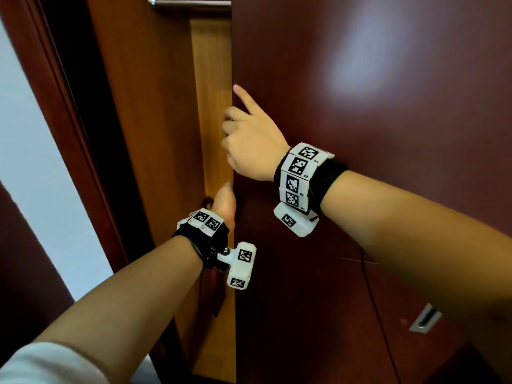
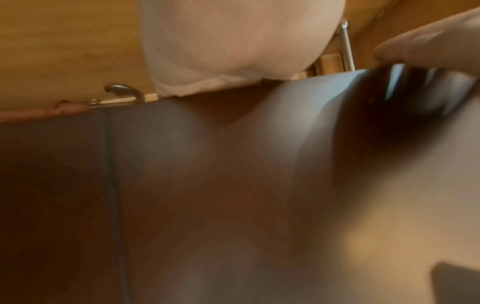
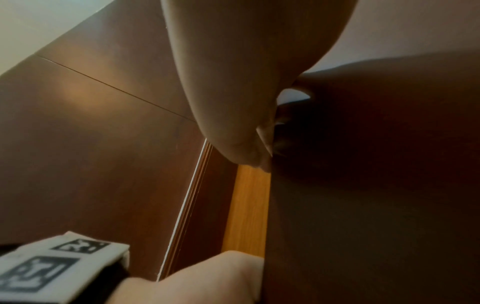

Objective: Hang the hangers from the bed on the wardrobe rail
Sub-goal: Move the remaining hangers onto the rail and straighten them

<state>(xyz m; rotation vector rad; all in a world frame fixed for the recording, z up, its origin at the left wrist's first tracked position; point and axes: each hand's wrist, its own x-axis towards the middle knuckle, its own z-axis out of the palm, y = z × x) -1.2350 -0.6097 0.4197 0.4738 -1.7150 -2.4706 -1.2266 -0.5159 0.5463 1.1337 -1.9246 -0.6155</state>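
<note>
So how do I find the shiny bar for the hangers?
Start at the big dark red door that both hands are at. Look up along its left edge into the gap, to the very top. The rail is the only silver metal there; everything beside it is orange wood.

the dark door (image 1: pixel 374 106) covers most of the wardrobe; only a narrow gap (image 1: pixel 212 79) gives passage to the rail (image 1: pixel 191 1).

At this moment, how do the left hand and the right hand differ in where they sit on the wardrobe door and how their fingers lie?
The right hand is higher on the edge of the wardrobe door; the left hand is lower. The right hand's index finger points up against the door face with its other fingers curled round the edge; the left hand's fingers are mostly hidden. Both are at the same door edge, and neither holds a hanger.
</note>
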